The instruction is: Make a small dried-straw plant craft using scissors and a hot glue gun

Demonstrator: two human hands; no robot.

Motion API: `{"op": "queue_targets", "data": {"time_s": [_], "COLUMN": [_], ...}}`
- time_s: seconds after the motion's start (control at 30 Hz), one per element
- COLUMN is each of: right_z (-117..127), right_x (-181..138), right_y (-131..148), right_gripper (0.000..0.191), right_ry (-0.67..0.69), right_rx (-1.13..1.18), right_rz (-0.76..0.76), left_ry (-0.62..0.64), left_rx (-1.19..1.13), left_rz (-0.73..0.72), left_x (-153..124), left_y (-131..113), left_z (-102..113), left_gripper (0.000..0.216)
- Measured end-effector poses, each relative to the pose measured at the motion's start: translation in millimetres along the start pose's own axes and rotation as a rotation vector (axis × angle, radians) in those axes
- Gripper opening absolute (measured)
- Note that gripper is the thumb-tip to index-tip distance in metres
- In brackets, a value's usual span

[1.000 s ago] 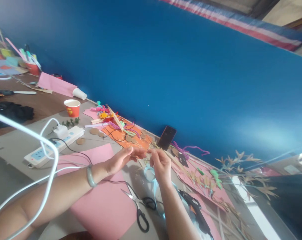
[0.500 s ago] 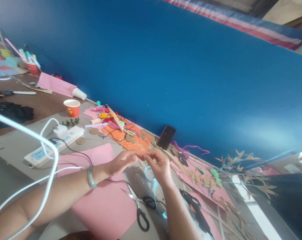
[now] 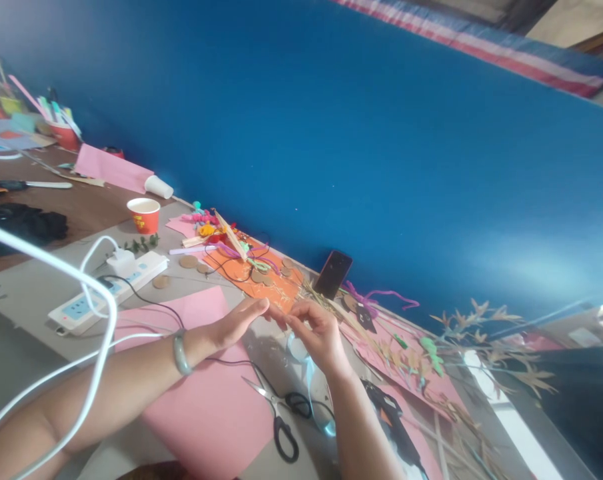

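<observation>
My left hand (image 3: 241, 323), with a pale green bangle (image 3: 182, 353) on its wrist, has its fingers stretched out and the thumb lifted apart. Its fingertips meet those of my right hand (image 3: 321, 337), whose thumb and forefinger are pinched together. Whatever may lie between those fingers is too small to make out. Below the hands, scissors (image 3: 280, 417) with black handles lie partly spread at the edge of a pink sheet (image 3: 216, 413). Light blue ribbon (image 3: 310, 383) trails beside my right wrist.
A white power strip (image 3: 108, 293) with cables sits on the left, near a red paper cup (image 3: 144, 217). Craft bits lie on orange paper (image 3: 241, 275). A phone (image 3: 333, 273) leans on the blue partition (image 3: 301, 133). A glue gun (image 3: 394, 423) and dried stems (image 3: 481, 320) are right.
My left fingers have shifted slightly, with the thumb drawn back and up from the right fingertips. My right hand stays nearly in place, its fingers a little more bent.
</observation>
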State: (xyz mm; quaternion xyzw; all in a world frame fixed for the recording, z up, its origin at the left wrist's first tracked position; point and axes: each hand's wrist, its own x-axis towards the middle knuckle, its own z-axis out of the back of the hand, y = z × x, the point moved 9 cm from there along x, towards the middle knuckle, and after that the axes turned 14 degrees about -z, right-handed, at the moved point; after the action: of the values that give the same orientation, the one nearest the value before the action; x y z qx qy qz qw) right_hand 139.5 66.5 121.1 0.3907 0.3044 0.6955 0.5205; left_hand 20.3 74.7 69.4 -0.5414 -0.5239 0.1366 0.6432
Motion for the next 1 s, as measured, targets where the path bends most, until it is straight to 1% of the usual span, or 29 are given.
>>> {"op": "queue_targets", "data": {"time_s": [0.13, 0.23, 0.3, 0.37, 0.43, 0.53, 0.6, 0.67, 0.8, 1.0], "right_z": [-1.5, -0.8, 0.6, -0.6, -4.7, -15.2, -21.1, -24.5, -24.2, -17.8], "right_x": [-3.8, -5.6, -5.0, -2.9, -1.0, -1.5, -3.4, -5.0, -5.5, -3.8], "right_y": [15.2, 18.6, 15.4, 7.8, -1.5, -11.6, -13.8, -14.2, -15.0, -14.0], "right_gripper": [0.017, 0.015, 0.016, 0.018, 0.020, 0.022, 0.023, 0.024, 0.023, 0.022], "right_ry": [-0.018, -0.042, -0.049, -0.012, 0.066, 0.224, 0.310, 0.363, 0.370, 0.281], "right_rx": [-0.098, -0.097, -0.065, -0.015, 0.045, 0.140, 0.190, 0.217, 0.202, 0.161], "right_rz": [0.130, 0.158, 0.126, 0.052, -0.046, -0.179, -0.234, -0.263, -0.259, -0.214], "left_ry": [0.024, 0.017, 0.018, 0.022, 0.030, 0.040, 0.036, 0.027, -0.009, -0.025], "left_rx": [0.065, 0.063, 0.041, 0.015, -0.018, -0.082, -0.146, -0.214, -0.306, -0.399], "left_rz": [-0.023, -0.053, -0.061, -0.069, -0.067, -0.038, -0.009, 0.032, 0.092, 0.131], "left_x": [3.2, 3.9, 3.1, 2.2, 1.2, -0.4, -1.8, -3.4, -5.2, -4.0], "left_y": [-8.3, -13.2, -12.3, -9.5, -5.4, 1.5, 5.3, 9.2, 14.6, 20.3], "left_z": [0.1, 1.1, 1.1, 0.8, 0.0, -2.3, -4.1, -6.1, -6.5, -7.1], "left_gripper": [0.056, 0.055, 0.057, 0.058, 0.060, 0.061, 0.063, 0.065, 0.066, 0.070]}}
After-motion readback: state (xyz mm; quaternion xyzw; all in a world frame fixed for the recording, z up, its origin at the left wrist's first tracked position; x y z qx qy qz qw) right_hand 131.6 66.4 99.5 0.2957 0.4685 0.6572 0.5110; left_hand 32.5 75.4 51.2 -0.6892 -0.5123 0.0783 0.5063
